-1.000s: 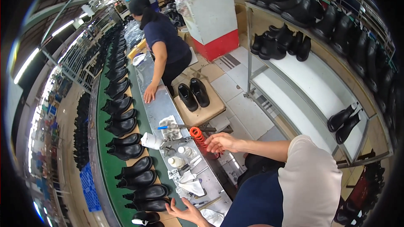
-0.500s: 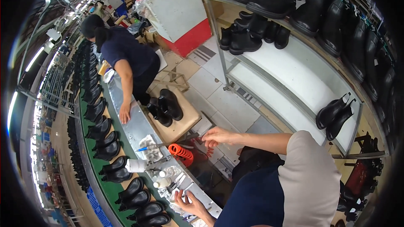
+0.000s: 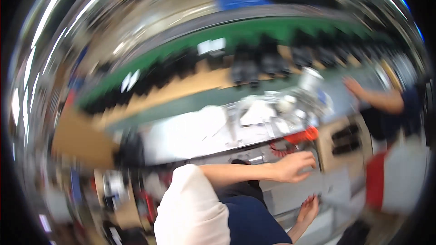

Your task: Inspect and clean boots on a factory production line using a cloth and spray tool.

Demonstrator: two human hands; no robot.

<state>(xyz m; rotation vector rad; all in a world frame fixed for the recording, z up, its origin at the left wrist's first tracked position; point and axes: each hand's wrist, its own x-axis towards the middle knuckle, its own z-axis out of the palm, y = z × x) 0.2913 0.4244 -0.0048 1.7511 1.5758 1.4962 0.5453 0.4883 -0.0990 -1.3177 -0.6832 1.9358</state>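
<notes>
My left arm reaches across to the right in a white sleeve. My left hand (image 3: 295, 167) is over the floor, just below an orange coiled hose (image 3: 302, 135) at the bench edge. Its fingers are loosely bent and apart, and I see nothing in them. Lower down, my right hand (image 3: 309, 208) is raised with curled fingers. Blur hides whether its fingertips hold anything. Neither hand touches the metal workbench (image 3: 181, 129). On that bench are a crumpled white cloth (image 3: 258, 112), a white container (image 3: 310, 78) and smeared small items.
Pairs of black boots (image 3: 245, 66) line a green conveyor (image 3: 181, 59) behind the bench. At the right a co-worker's arm (image 3: 379, 100) rests on the bench. Black boots (image 3: 346, 138) stand on a tan stool (image 3: 324, 147). A brown cardboard box (image 3: 81, 138) is at the left.
My view has swung left, bringing the bench across the middle and the co-worker to the right. My left hand has moved away from the bench's bottles, out over the floor.
</notes>
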